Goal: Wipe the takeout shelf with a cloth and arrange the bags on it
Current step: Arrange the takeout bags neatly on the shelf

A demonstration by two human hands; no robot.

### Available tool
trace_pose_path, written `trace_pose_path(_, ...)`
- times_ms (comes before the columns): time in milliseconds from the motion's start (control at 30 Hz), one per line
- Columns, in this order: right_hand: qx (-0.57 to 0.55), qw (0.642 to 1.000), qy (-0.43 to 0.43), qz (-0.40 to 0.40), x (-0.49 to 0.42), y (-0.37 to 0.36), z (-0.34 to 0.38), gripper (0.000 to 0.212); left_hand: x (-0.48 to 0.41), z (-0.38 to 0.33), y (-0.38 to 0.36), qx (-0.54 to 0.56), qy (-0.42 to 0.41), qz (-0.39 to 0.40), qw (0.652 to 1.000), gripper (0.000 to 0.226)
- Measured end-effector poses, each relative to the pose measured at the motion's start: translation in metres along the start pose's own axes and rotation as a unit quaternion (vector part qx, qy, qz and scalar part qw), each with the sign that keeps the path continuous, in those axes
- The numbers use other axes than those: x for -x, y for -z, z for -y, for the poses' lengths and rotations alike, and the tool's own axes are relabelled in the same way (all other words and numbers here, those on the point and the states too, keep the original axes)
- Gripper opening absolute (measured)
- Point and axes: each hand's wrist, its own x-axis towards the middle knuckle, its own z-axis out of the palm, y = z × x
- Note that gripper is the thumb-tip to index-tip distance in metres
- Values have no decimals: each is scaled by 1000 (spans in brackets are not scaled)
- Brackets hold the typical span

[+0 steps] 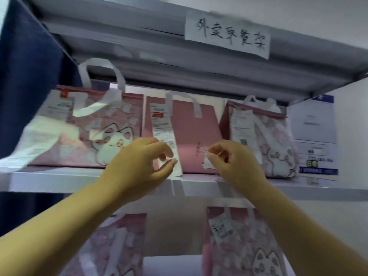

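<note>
Both hands are up in front of the shelf (59, 181), w/ the plain pink bag (195, 134) just behind and between them. The left hand (137, 162) has thumb and forefinger curled together at the low end of the receipt (162, 126) that hangs down the front of this bag; it seems to pinch the paper near its tip. The right hand (235, 162) has its fingers curled close to the bag's front, but whether it holds sth I cannot tell. Beyond the left hand, on its outer side, stands a cat-print bag (95, 136); beyond the right hand, on its outer side, a second cat-print bag (274, 148). Under the forearms are the lower bags (245, 246). No cloth is in view.

Handling, as my judgement: the bags look like soft fabric, prob. light, easy to dent or tip; the receipt is thin and may tear if pulled. Better to take the bag by its white handles (196, 105) above the hands, or by both sides, not by the paper
</note>
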Motion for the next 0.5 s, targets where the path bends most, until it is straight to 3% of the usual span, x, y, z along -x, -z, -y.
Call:
trace_pose_path(100, 27, 999, -29, -23, 5, 21, -46, 2, -21, -31, -37, 13, -10, 8, 1000, 24)
trace_pose_path(267, 70, 991, -102, -52, 10, 62, -122, 18, -54, -68, -96, 7, 3, 29, 1000, 25)
trace_pose_path(500, 132, 967, -219, 9, 6, 100, -194, 61, -97, -95, -147, 13, 116, 120, 986, 33)
